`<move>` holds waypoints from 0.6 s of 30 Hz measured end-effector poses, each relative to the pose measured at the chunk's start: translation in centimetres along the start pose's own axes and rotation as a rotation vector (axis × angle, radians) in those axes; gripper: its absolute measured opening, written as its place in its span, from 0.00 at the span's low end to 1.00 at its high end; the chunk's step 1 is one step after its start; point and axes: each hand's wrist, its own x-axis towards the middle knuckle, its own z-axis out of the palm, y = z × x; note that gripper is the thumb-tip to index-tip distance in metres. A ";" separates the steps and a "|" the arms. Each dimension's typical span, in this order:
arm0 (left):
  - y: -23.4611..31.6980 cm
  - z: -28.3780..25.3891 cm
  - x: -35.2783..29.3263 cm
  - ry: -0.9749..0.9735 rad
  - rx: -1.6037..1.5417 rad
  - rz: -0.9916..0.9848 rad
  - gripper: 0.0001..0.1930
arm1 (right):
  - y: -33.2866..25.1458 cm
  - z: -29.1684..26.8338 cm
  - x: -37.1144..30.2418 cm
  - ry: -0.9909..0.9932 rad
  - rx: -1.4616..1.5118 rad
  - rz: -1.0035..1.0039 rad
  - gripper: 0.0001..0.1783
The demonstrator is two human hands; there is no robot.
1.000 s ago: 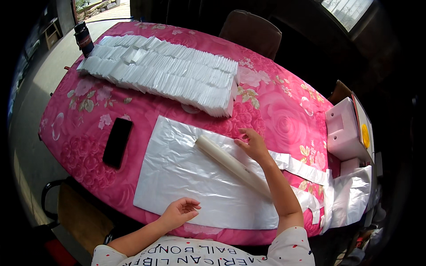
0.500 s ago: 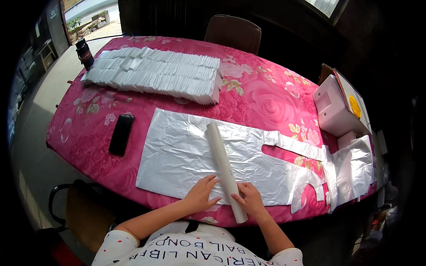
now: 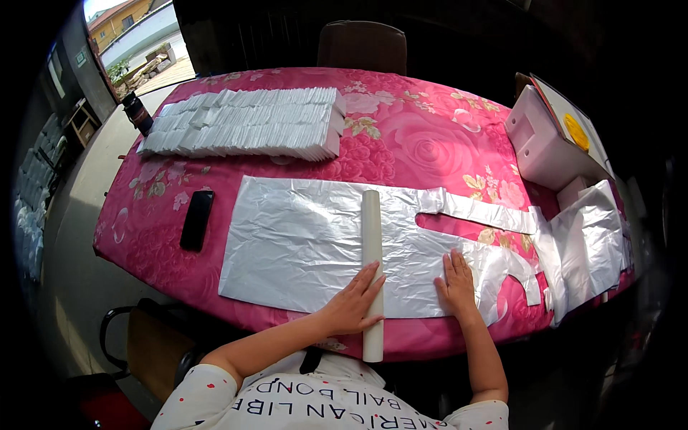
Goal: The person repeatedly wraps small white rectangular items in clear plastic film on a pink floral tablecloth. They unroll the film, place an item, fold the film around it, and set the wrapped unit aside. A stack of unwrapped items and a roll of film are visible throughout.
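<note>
A silvery-white plastic sheet with strap-like cut-outs at its right end, like a thin plastic apron, lies spread on the table. Across its middle rests a pale grey tube, its near end reaching past the sheet's front edge. My left hand lies against the tube's left side with fingers stretched over it. To the right, my right hand is flat on the sheet, apart from the tube, fingers extended.
Long rows of folded white packets stand at the back left beside a dark bottle. A black phone lies left of the sheet. At the right are a white foam box and more plastic sheeting. The tablecloth is pink and flowered.
The tube has turned from slanted to nearly straight away from me. My right hand has left it and moved right onto the sheet; my left hand has come onto the tube.
</note>
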 end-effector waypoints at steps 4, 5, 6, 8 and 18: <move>0.2 0.3 0.7 0.033 -0.022 0.047 0.36 | 8.4 -1.7 -1.3 0.054 -0.036 0.100 0.32; 0.4 0.6 1.0 0.042 -0.001 0.045 0.36 | 10.4 -2.2 -2.1 0.077 -0.001 0.138 0.31; 0.5 0.7 1.1 0.041 0.054 0.014 0.37 | 11.9 -2.7 -2.4 0.096 -0.030 0.146 0.30; 0.6 1.0 1.6 0.011 0.019 0.031 0.37 | 15.0 -3.4 -3.8 0.167 -0.074 0.186 0.28; 1.5 2.3 3.0 -0.001 -0.129 0.110 0.39 | 9.2 -3.7 -2.7 0.273 -0.023 0.173 0.27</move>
